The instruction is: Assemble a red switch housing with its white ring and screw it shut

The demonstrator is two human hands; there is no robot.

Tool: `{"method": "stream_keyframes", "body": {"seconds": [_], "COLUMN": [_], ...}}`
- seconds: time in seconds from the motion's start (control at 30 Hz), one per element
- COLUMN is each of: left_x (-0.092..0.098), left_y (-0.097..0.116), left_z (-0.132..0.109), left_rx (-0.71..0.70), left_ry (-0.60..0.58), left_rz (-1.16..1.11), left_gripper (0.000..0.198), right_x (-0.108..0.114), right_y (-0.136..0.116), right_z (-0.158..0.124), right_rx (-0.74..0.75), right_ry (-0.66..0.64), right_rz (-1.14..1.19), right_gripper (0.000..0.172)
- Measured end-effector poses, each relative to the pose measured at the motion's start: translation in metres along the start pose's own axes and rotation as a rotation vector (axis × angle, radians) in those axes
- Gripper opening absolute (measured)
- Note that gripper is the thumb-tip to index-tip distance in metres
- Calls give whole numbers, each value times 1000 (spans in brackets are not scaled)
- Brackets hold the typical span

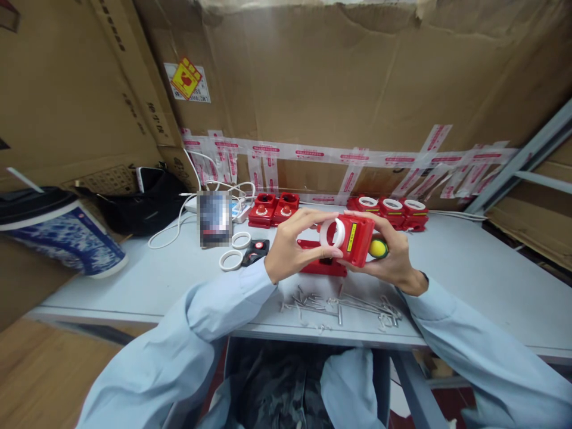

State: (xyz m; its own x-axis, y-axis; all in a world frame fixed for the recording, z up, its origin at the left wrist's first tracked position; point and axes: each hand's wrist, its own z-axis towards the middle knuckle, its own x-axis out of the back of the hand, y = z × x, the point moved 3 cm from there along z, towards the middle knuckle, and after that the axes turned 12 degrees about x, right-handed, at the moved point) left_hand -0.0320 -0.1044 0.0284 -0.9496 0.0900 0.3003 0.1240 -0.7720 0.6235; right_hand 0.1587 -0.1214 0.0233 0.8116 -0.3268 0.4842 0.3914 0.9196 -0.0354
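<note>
My left hand [290, 243] is closed, thumb and fingers pinching a white ring [339, 233] at the left end of a red housing [363, 241]. From the right, my right hand [395, 253] grips that housing, which bears a yellow label. A yellow round piece with a dark green rim [378, 248] shows by the right palm; I cannot tell whether it is part of the housing. Below both hands a red base part [328, 269] lies on the table, partly covered. Loose screws and metal keys [317, 302] are scattered in front of it.
Red units with round knobs [273, 210] stand at the back, and ring-topped red units [392, 208] stand back right. On the left are white rings [231, 260], a black part [255, 251], a blurred phone-like object [214, 218], cables, a black pouch [147, 205] and a big cup [67, 232].
</note>
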Motion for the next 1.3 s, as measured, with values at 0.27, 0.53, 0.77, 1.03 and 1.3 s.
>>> {"method": "stream_keyframes", "body": {"seconds": [0.27, 0.53, 0.77, 1.03, 1.3], "left_x": [1, 2, 5, 5, 0], "left_y": [0, 9, 12, 18, 11], "left_z": [1, 0, 0, -2, -4], "left_rx": [-58, -198, -269, -259, -163], "left_ry": [-6, -72, -142, -140, -48], "left_rz": [-16, 1, 63, 65, 13], "left_gripper": [58, 63, 60, 55, 54], "right_x": [1, 7, 4, 4, 5], "right_y": [-2, -2, 3, 4, -4], "right_z": [1, 5, 3, 2, 6], "right_rx": [0, 65, 9, -8, 3], "right_ry": [10, -4, -59, -12, 3], "right_rz": [-40, 44, 230, 267, 34], "right_gripper": [80, 70, 58, 65, 70]}}
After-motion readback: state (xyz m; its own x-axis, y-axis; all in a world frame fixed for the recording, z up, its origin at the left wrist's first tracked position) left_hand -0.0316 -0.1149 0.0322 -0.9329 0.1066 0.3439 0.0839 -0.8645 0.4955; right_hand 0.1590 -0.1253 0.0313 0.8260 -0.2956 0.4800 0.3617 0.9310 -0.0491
